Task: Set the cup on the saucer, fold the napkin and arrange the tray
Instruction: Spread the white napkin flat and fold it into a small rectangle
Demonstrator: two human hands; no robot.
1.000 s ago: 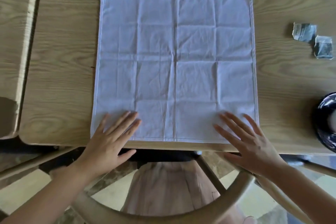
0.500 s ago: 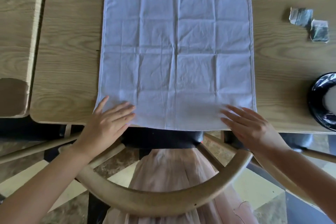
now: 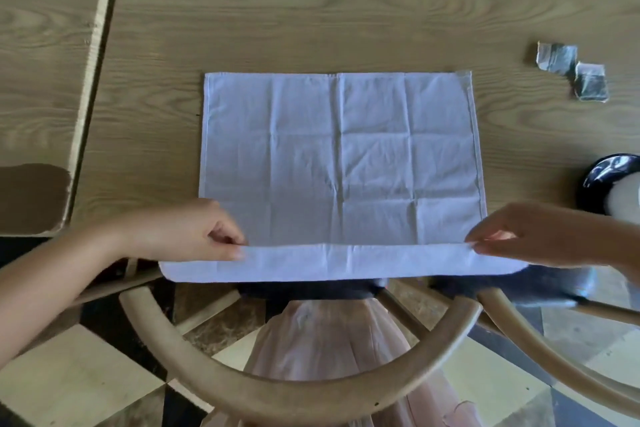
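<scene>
1. I see the white napkin (image 3: pixel 341 163) lying flat on the pale wood-grain counter (image 3: pixel 311 10), its near strip lifted and turned over at the counter's edge.
2. My left hand (image 3: pixel 194 230) pinches the near-left corner, fingers closed on cloth.
3. My right hand (image 3: pixel 533 236) pinches the near-right corner likewise.
4. A dark saucer (image 3: pixel 595 177) sits at the right edge; two foil scraps (image 3: pixel 571 71) lie beyond.
5. Below, a curved wooden chair back (image 3: pixel 277 392) stands over a chequered floor (image 3: pixel 79 381).

Napkin (image 3: pixel 341 163): flat on table (image 3: pixel 311 10), near edge lifted. Left hand (image 3: pixel 187 230) at napkin's near-left corner, right hand (image 3: pixel 540 236) at near-right. Two packets (image 3: pixel 573 71) beyond napkin's far-right corner; saucer (image 3: pixel 599 180) right of napkin.
</scene>
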